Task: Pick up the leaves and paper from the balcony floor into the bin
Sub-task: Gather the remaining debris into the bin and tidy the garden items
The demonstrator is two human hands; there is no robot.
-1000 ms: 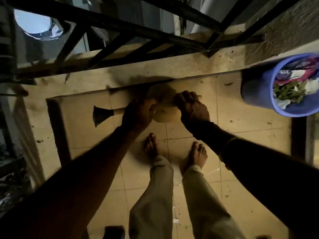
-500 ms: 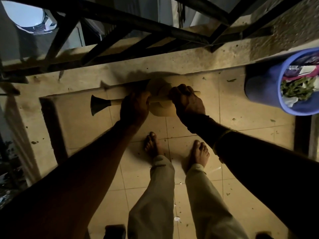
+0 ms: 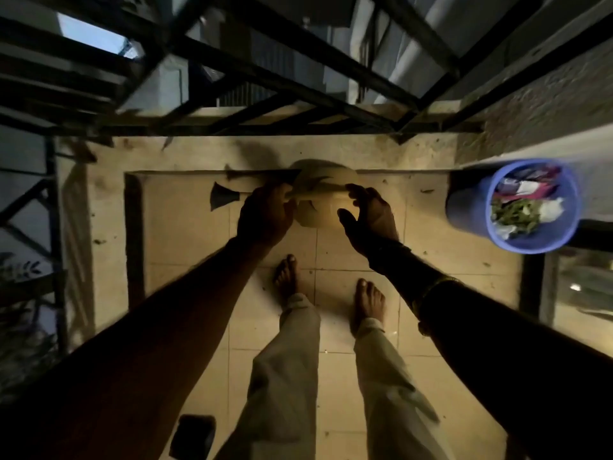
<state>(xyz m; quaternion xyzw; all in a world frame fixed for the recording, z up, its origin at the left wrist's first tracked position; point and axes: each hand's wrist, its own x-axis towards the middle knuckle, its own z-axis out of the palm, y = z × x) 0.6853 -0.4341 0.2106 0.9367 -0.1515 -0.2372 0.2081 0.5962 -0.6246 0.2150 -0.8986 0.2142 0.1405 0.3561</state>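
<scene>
- The person stood barefoot on the tiled balcony floor (image 3: 185, 227), facing the railing (image 3: 298, 94), both arms stretched out in front.
- The left hand (image 3: 265, 217) had its fingers curled round a pale rod (image 3: 318, 190) that ran off to the left and ended in a dark flared tip (image 3: 220, 200). I took that grip to be the one carrying the weight.
- The right hand (image 3: 371, 214) was slack, thumb spread wide from loosely curved fingers. It was close against a pale round body (image 3: 326, 210) on the rod, but I couldn't tell whether it touched. It looked like steadying rather than holding.
- In that dim light I couldn't say what the pale thing was; perhaps a watering can.
- The blue bin (image 3: 464, 207) stood off to the person's right against the wall, handy for dropping things in. Green leaves (image 3: 512, 215) and crumpled paper (image 3: 530, 187) lay inside it.
- Only a few small dark scraps (image 3: 426, 190) lay on the floor near the kerb, so to my eye the picking-up was mostly done. Both hands would need to be free of the pale thing to gather the rest.
</scene>
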